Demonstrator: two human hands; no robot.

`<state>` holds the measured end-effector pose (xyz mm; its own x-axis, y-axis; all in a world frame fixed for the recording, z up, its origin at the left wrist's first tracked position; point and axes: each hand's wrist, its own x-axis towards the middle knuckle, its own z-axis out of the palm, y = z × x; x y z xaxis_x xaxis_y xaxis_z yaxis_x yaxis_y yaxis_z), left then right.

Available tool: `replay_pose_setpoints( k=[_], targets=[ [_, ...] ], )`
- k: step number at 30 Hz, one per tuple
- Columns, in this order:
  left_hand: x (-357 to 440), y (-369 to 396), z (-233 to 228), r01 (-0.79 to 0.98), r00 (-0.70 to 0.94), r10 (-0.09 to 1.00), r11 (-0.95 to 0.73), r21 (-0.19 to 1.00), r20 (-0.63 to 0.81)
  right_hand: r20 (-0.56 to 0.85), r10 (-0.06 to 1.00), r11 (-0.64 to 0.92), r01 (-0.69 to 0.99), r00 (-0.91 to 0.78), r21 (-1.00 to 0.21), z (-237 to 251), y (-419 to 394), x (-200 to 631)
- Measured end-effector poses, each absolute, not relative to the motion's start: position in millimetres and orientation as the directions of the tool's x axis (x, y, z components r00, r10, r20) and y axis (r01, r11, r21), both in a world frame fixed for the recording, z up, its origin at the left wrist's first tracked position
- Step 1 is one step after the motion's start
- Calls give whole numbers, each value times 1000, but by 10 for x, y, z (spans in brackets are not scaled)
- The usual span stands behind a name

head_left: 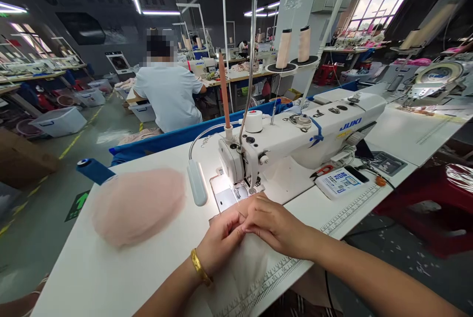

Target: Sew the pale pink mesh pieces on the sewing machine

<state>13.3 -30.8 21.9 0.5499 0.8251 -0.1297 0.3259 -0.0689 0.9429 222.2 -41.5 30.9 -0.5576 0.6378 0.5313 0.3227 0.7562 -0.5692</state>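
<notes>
In front of the white sewing machine, my two hands meet at the needle end. My left hand, below a gold bracelet, pinches a sheer pale fabric that hangs toward the table's front edge. Closed on the same fabric, my right hand touches the left fingertips. Part of the cloth between the fingers is hidden. The presser foot and needle area lies just beyond my hands, lit by a small lamp. A rounded pink fabric piece, slightly blurred, rests at the left.
A blue thread spool lies at the table's left edge. Right of the machine are red-handled snips, a white box and a phone. A printed ruler runs along the front edge. A person sits ahead.
</notes>
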Motion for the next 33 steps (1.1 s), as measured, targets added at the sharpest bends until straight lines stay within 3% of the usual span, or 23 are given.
replay_pose_setpoints(
  k=[4, 7, 9, 14, 18, 21, 24, 25, 27, 29, 31, 33],
  targets=[
    [123, -309, 218, 301, 533, 834, -29, 953, -143, 407, 775, 599, 356, -483, -718, 310, -446, 2252],
    [121, -309, 204, 272, 509, 850, -9, 962, -136, 391, 823, 549, 396, -413, -736, 281, -502, 2215],
    [121, -305, 196, 247, 512, 847, 12, 969, -141, 468, 787, 615, 451, -403, -646, 246, -527, 2170],
    [128, -308, 208, 236, 540, 823, 50, 971, -174, 681, 572, 769, 588, -457, -251, 101, -430, 2127],
    [134, -332, 220, 275, 520, 829, 66, 959, -206, 709, 573, 728, 653, -411, -209, 7, -299, 2227],
    [136, -345, 236, 278, 517, 827, 80, 957, -220, 707, 638, 674, 665, -305, -321, 109, -366, 2296],
    [148, -361, 276, 252, 541, 811, 94, 963, -221, 549, 803, 587, 473, -234, -657, 347, -597, 2285],
    [155, -370, 291, 244, 562, 799, 88, 966, -215, 457, 834, 549, 377, -309, -746, 424, -683, 2268],
    [168, -396, 316, 240, 614, 761, 74, 968, -210, 367, 773, 556, 274, -518, -785, 524, -804, 2245],
    [174, -431, 333, 255, 652, 724, 71, 964, -226, 374, 637, 693, 288, -674, -661, 536, -800, 2292],
    [171, -463, 345, 287, 663, 699, 93, 953, -268, 355, 595, 777, 403, -721, -484, 481, -657, 2466],
    [160, -482, 358, 320, 672, 673, 111, 941, -308, 280, 732, 674, 603, -621, -426, 413, -446, 2761]
  ],
)
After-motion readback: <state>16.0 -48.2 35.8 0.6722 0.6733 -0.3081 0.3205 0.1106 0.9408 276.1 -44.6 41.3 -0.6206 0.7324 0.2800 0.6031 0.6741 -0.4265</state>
